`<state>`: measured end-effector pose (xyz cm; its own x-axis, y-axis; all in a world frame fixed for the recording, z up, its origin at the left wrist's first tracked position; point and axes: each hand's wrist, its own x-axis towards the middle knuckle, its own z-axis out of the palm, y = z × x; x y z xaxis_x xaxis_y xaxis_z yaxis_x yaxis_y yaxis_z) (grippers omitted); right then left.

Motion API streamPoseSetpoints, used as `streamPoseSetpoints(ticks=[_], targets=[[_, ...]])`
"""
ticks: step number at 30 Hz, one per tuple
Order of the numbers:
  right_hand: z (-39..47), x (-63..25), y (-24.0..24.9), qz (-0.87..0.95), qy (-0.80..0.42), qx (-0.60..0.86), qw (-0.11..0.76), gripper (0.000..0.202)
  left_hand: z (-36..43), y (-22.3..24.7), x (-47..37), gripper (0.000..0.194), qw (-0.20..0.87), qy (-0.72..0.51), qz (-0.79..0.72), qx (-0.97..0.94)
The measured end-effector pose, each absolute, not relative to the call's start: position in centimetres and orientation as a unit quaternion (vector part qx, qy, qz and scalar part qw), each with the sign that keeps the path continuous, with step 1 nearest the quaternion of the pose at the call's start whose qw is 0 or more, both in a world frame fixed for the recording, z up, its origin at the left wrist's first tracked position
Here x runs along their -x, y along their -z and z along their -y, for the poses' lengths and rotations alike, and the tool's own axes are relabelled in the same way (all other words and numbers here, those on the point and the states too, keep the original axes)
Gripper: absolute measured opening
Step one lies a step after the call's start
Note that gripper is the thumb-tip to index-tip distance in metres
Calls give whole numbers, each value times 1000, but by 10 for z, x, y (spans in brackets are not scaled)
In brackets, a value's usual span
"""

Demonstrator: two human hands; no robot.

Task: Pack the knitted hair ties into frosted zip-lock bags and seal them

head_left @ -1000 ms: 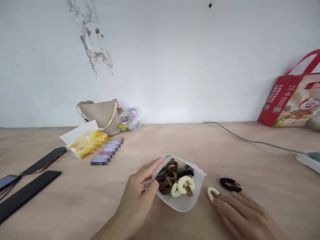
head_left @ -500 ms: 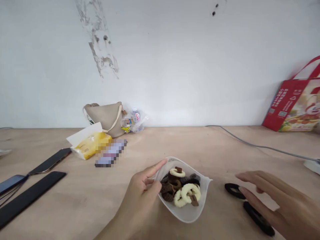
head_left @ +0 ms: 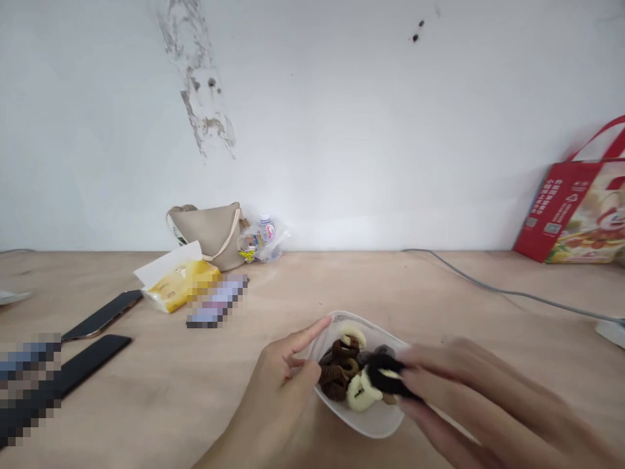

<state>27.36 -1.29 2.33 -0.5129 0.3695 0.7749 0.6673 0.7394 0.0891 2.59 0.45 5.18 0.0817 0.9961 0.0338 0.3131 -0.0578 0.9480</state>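
A translucent white plastic pouch (head_left: pixel 371 426) stands with its mouth wide on the table in front of me. Inside it lie several fuzzy hair ties, among them brown hair ties (head_left: pixel 334 383) and a cream hair tie (head_left: pixel 360 395). My left hand (head_left: pixel 288 378) grips the pouch's left rim between thumb and fingers. Over the right side of the mouth, my right hand (head_left: pixel 469 391), blurred by motion, pinches a black hair tie (head_left: pixel 383 374). Whether a second black one is in the same grip cannot be made out.
To the left lie a yellow tissue pack (head_left: pixel 183 286), a pixelated phone (head_left: pixel 219 301) and a dark phone (head_left: pixel 103 314). Against the wall rest a beige bag (head_left: pixel 209 228) and a bottle in clear plastic (head_left: pixel 266 231). A grey cable (head_left: pixel 488 283) runs toward the right, below a red shopping bag (head_left: pixel 551 208).
My right hand has moved left from the table to the pouch, now holding a black hair tie. The two black ties no longer show on the table. My left hand keeps its grip.
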Motion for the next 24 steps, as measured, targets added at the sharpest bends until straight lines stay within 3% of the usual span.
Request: streamPoseSetpoints(ticks=[2,5,7,9,11,13,18,21,24], targets=[[1,-263,-43,855,161,285,401,20,-5,-54,-27,58,432,-410,-541,-594],[-15,-282,-21,806,138,403,412,22,-6,-55,-26,58,426,-415,-540,-595],[-21,-305,16,799,170,441,371,25,-7,-57,-26,57,420,-420,-543,-593],[-22,-325,51,835,140,458,272,25,-7,-58,-26,55,427,-420,-548,-584],[-19,-334,65,839,122,462,260,26,-6,-61,-28,54,446,-416,-550,-570],[-14,-329,52,824,127,457,310,23,-5,-62,-29,53,467,-414,-547,-558],[-2,-276,-46,783,149,354,489,27,-8,-65,-35,48,500,-419,-529,-542],[-10,-249,-74,869,73,253,419,25,-12,-68,-36,45,504,-421,-508,-557],[-23,-251,-62,897,33,297,326,13,-18,-70,-34,49,527,-411,-498,-553]])
